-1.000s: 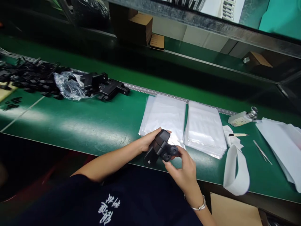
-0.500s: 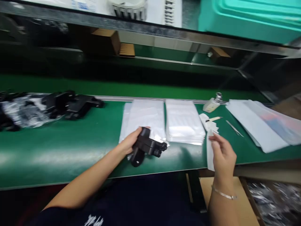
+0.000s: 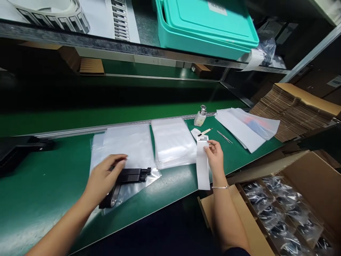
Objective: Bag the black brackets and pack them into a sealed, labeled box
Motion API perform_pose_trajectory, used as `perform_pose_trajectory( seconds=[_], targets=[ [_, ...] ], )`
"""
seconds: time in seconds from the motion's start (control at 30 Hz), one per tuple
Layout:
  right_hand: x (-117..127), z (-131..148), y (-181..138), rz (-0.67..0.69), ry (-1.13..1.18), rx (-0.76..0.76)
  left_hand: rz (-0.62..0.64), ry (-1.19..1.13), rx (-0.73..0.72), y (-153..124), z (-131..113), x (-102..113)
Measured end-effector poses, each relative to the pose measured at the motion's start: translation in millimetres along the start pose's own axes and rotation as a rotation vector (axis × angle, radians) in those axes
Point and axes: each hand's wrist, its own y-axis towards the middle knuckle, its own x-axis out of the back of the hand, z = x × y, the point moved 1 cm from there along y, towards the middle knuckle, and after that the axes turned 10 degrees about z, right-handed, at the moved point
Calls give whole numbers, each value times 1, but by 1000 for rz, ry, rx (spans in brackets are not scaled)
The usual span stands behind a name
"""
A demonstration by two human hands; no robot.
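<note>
My left hand (image 3: pixel 102 177) grips a black plastic part (image 3: pixel 128 179) and presses it down on a clear plastic bag (image 3: pixel 128 145) that lies on the green bench (image 3: pixel 39 185). My right hand (image 3: pixel 214 156) pinches the top of a long white label strip (image 3: pixel 203 167) that hangs over the bench's front edge. Between my hands lies a stack of clear bags (image 3: pixel 173 142).
A small bottle (image 3: pixel 200 116), a pen-like tool (image 3: pixel 205 132), tweezers (image 3: pixel 224 137) and white sheets (image 3: pixel 246 126) lie at the right. An open carton (image 3: pixel 306 199) of bagged parts stands at lower right, flat cardboard (image 3: pixel 290 106) behind it. A teal bin (image 3: pixel 207 25) sits on the shelf. Black parts (image 3: pixel 18 145) lie far left.
My right hand let go of the black part, went right and took hold of the label strip. My left hand laid the part down on the bag. The view swung right.
</note>
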Motion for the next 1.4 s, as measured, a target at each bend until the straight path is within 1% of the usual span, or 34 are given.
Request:
perform_pose_trajectory(
  seconds=[0.07, 0.1, 0.17, 0.2, 0.27, 0.33, 0.37, 0.43, 0.5, 0.57, 0.6, 0.63, 0.73, 0.77, 0.8, 0.93, 1.03, 1.1, 1.2, 1.23, 1.27, 1.3, 1.33, 1.37, 1.4],
  targets=[
    [-20, 20, -27, 62, 79, 83, 145, -173, -69, -3, -29, -17],
    [-30, 28, -40, 109, 102, 97, 236, -271, -91, -2, -42, -28],
    [-47, 40, -64, 234, 123, 64, 353, -464, -115, 1, -62, -50],
    [-54, 43, -72, 293, 136, 37, 386, -526, -119, 4, -68, -59],
    [-63, 46, -82, 355, 167, -6, 402, -591, -128, 10, -75, -72],
    [-66, 44, -82, 361, 190, -15, 413, -613, -128, 14, -75, -77],
    [-66, 43, -79, 364, 200, -6, 443, -626, -118, 16, -75, -79],
    [-67, 39, -72, 403, 220, -2, 559, -677, -62, 16, -73, -83],
    [-68, 35, -66, 473, 251, -47, 682, -775, 31, 15, -72, -88],
    [-71, 33, -64, 544, 260, -96, 732, -874, 107, 13, -73, -94],
    [-71, 33, -65, 552, 233, -93, 729, -897, 126, 13, -73, -96],
    [-71, 34, -66, 522, 178, -59, 711, -897, 131, 13, -74, -98],
    [-66, 41, -71, 301, -51, 120, 629, -808, 85, 13, -78, -98],
    [-63, 44, -73, 254, -96, 160, 606, -771, 64, 13, -79, -97],
    [-61, 46, -74, 248, -113, 184, 588, -734, 44, 13, -80, -96],
    [-55, 53, -73, 350, -140, 211, 561, -526, -47, 12, -87, -94],
    [-47, 54, -70, 344, -219, 202, 537, -330, -142, 9, -90, -95],
    [-39, 52, -70, 327, -171, 166, 495, -273, -183, 9, -89, -96],
    [-25, 42, -79, 188, 124, 149, 440, -347, -164, 13, -85, -95],
    [-23, 38, -85, 163, 214, 158, 431, -410, -144, 16, -84, -93],
    [-24, 32, -92, 175, 256, 165, 423, -488, -125, 19, -83, -91],
    [-27, 26, -100, 217, 236, 170, 410, -575, -108, 23, -82, -88],
    [-33, 20, -109, 275, 158, 173, 392, -660, -97, 26, -83, -85],
    [-39, 15, -116, 325, 49, 181, 370, -732, -91, 30, -83, -81],
    [-45, 9, -121, 344, -64, 192, 353, -781, -90, 33, -85, -77]
  ],
)
